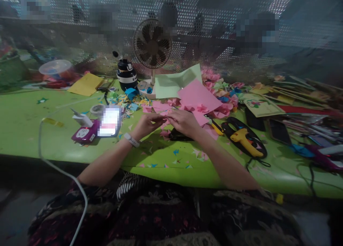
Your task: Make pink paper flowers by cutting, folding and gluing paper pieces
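My left hand [147,125], with a white band on the wrist, and my right hand [184,123] meet fingertip to fingertip above the green table [150,151]. Between them they pinch a small piece of pink paper, mostly hidden by the fingers. Just beyond my right hand lies a large pink sheet [199,96], overlapping a pale green sheet [174,85]. Folded pink paper pieces [222,111] are heaped to the right. Under my right forearm is a dark object [182,135] that I cannot make out.
A yellow glue gun [242,140] rests on a black pad at right, beside a cutter [217,127]. On the left are a lit phone [109,121], a purple power strip [85,133] and a white cable [72,178]. A fan [152,44] and a dark bottle [127,76] stand behind.
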The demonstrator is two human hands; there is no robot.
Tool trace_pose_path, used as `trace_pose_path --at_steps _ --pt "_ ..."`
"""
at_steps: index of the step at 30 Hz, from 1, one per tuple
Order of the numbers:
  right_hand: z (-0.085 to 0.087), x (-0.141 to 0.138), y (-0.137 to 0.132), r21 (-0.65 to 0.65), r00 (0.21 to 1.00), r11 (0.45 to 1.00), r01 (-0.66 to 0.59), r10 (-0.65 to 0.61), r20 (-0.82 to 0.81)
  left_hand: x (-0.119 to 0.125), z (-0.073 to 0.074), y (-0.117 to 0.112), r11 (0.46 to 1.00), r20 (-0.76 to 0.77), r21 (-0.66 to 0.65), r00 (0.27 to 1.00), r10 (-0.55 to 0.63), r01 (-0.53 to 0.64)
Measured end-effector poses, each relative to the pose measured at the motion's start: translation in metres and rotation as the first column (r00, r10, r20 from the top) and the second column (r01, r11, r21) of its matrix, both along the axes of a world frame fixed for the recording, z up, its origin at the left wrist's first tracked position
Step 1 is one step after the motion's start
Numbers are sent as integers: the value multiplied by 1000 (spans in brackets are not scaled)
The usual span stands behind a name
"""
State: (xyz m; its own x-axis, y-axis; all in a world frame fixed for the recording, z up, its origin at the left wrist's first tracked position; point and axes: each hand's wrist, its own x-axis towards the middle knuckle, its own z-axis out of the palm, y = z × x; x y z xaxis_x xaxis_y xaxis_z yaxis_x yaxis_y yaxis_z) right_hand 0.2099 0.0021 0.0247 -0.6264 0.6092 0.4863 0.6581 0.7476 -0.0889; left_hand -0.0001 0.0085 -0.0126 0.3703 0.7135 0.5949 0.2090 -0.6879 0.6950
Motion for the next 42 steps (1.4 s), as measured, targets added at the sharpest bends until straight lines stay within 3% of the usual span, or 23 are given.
trace_pose_path --at_steps 8,12,16,21,30,35,42 --pt "-1 1 1 -39 1000 999 -10 11 21 -1 -3 3 999 -8 -35 999 34 -34" --pt "1 1 1 -40 999 999 -20 21 37 -4 0 5 986 54 -158 996 64 -55" --pt "2 1 2 -48 999 999 -18 19 40 -3 6 4 915 212 -401 976 56 35" --pt "-1 -1 2 -54 998 999 -5 9 59 2 5 2 812 232 -574 972 32 110" --pt "-6 -4 1 -20 997 999 50 -49 51 5 5 1 806 344 -572 937 69 150" --pt "-5 -3 1 -71 999 996 44 -44 11 2 11 0 858 352 -502 932 90 107" --pt "-3 -5 2 -132 998 990 58 -59 -5 -4 14 1 909 197 -405 980 -16 97"
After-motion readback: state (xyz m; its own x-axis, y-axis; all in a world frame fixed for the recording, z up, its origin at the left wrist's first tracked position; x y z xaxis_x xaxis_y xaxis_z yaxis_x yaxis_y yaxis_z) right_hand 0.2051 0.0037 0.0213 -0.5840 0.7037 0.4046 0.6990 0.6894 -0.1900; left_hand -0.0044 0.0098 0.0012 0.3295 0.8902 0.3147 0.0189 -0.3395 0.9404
